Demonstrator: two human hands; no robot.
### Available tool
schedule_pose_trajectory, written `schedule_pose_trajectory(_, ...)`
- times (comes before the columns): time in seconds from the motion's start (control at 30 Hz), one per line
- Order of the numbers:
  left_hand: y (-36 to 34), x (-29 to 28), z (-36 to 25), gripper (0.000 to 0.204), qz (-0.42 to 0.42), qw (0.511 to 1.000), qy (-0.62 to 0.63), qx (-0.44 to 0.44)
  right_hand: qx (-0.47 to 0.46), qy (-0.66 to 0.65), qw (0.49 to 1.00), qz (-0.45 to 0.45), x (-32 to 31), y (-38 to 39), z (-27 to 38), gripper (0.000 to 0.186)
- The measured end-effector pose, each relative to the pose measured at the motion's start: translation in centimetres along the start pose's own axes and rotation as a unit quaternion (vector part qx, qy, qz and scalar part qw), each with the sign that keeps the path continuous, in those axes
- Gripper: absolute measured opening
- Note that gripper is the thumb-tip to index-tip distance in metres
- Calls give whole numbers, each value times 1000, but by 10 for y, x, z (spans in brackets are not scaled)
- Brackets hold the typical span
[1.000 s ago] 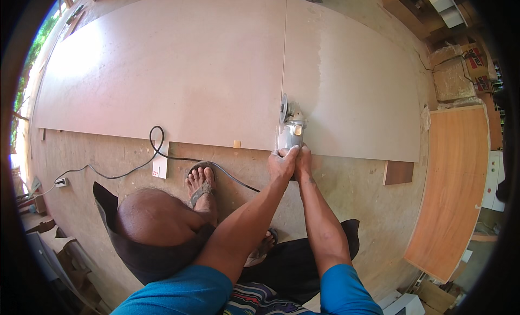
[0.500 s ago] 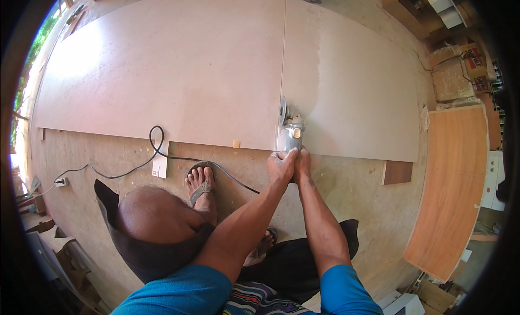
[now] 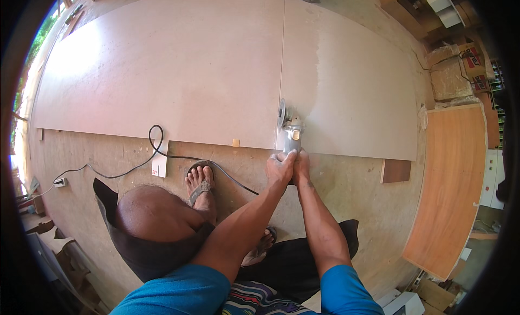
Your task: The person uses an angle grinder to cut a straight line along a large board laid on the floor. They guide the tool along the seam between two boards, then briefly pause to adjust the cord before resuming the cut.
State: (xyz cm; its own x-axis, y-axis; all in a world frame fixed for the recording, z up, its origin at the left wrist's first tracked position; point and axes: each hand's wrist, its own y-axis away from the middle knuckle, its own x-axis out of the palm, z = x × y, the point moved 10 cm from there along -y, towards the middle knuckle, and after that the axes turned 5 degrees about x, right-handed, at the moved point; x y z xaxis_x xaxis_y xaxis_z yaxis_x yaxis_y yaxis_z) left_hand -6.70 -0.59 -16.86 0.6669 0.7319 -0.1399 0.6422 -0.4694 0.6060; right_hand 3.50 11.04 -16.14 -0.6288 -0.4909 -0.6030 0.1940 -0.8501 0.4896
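Observation:
Both my hands are wrapped round the body of a grey angle grinder (image 3: 292, 144), my left hand (image 3: 280, 167) and my right hand (image 3: 301, 166) side by side near the front edge of a large pale board (image 3: 189, 76). The grinder's disc (image 3: 282, 113) stands on edge at a thin straight line (image 3: 282, 60) that runs from the board's far edge toward me. Whether the disc is spinning, I cannot tell. Pale dust coats my fingers. A whitish dusty patch (image 3: 300, 60) lies on the board to the right of the line.
A black cord (image 3: 184, 156) loops across the floor to a socket (image 3: 60, 182) at the left. My foot (image 3: 200, 179) in a sandal is near the cord. Small blocks (image 3: 236, 143) and a brown piece (image 3: 395, 171) show at the board's front edge. A wooden panel (image 3: 449, 185) lies right.
The grinder has shifted very slightly toward me along the line, with both hands still on it. The rest looks the same.

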Motion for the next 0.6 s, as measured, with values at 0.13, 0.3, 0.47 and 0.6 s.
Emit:
schedule_pose_trajectory(0.13,3,1,-1,69,9,1000,9,9,-15,-7,1000,-3,0,2,-3,60)
schedule_pose_trajectory(0.3,7,-3,-2,69,1,1000,-13,7,-15,-6,1000,0,3,1,-9,60)
schedule_pose_trajectory(0.47,6,-3,-6,69,0,1000,2,4,-17,-4,1000,-11,0,1,-4,58)
schedule_pose_trajectory(0.6,4,-2,-8,69,-1,1000,-9,-4,-22,-22,1000,2,1,0,1,53)
